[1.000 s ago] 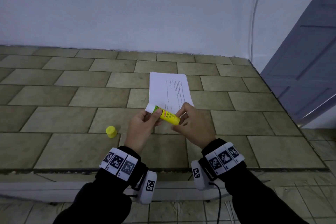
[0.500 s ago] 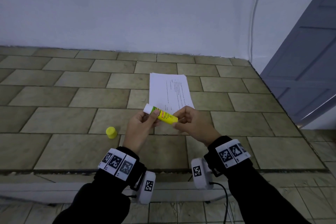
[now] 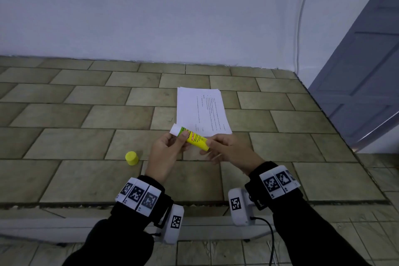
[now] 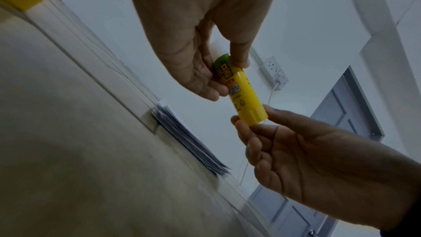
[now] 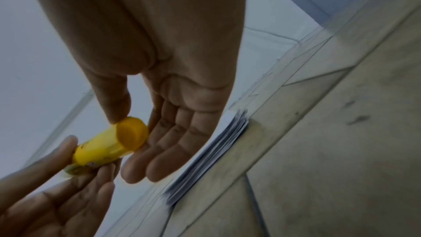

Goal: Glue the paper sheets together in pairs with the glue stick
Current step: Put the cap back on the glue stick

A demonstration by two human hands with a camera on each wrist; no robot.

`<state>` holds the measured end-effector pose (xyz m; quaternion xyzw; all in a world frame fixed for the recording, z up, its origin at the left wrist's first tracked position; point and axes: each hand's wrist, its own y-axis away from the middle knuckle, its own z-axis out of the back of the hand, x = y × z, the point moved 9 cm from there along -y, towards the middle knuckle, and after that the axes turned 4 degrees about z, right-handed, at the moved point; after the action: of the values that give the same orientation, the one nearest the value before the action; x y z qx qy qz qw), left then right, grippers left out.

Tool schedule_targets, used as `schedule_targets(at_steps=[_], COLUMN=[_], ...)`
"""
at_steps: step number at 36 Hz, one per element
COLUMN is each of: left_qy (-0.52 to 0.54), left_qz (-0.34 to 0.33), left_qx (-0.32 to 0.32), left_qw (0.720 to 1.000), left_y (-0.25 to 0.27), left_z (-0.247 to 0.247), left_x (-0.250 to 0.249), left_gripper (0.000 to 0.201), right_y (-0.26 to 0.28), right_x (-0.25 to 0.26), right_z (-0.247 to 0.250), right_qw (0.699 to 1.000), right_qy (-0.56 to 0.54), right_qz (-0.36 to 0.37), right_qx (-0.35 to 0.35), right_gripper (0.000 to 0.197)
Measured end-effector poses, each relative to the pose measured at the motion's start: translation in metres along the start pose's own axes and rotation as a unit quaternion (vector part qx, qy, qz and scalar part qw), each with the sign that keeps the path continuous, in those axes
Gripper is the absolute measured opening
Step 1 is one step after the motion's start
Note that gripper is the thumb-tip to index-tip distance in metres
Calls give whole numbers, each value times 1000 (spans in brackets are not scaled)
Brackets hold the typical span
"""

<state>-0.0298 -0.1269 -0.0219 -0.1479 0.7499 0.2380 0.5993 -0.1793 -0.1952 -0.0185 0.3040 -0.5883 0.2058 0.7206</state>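
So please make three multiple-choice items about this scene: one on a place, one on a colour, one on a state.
1. Where does the cap stand?
A. on the paper stack
B. on the tiled surface, left of the hands
C. on the glue stick

2. What colour is the glue stick body?
A. yellow
B. red
C. blue

3. How is the glue stick held?
A. by both hands
B. by one hand
C. by none

Key: 1 B, it stands alone on a tile; 2 A, wrist views agree; 3 A, left hand pinches the upper part, right hand the base.

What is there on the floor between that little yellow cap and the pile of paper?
Only bare tile between the cap and the paper; in the head view, the left hand hovers over that stretch.
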Motion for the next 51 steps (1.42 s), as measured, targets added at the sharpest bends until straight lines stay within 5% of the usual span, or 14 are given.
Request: schedule_targets(at_steps=[8,14,18,24,30,34,39,43,51], left_qy=[-4,7,10,15,7,16,26,32,10], left_qz=[5,10,11,10,11,13,7,4,-1], left_qx=[7,-4,-7,-3,2,1,4,6,3], left_qw=[1000,1000,1000,1000,1000,1000,1000,999,1000], left_y=[4,3,2,2,4,4,1,0,2], left_z=[-6,-2,2,0,-1,1,2,0,0], left_x=[5,6,7,5,8,7,2,0,3], left_gripper=[14,16,23,17,12,13,18,19,16], right_y=[8,3,-1,-3,9,2,0,0,-4], right_x=[21,19,8,14,31,23,6,9,5], right_z=[11,7,1,10,8,8,-4,-3,6], right_qw=[964,979,998,993,952,970,999,999,994], right_qy=[203,163,53,55,232,196,46,-18,44], right_qz=[123,93,13,86,162,108,-3,27,85], right_qx=[-118,-76,-14,-57,-119,-93,7,-1,-44], right_gripper=[37,40,8,12,31,40,15,9,8])
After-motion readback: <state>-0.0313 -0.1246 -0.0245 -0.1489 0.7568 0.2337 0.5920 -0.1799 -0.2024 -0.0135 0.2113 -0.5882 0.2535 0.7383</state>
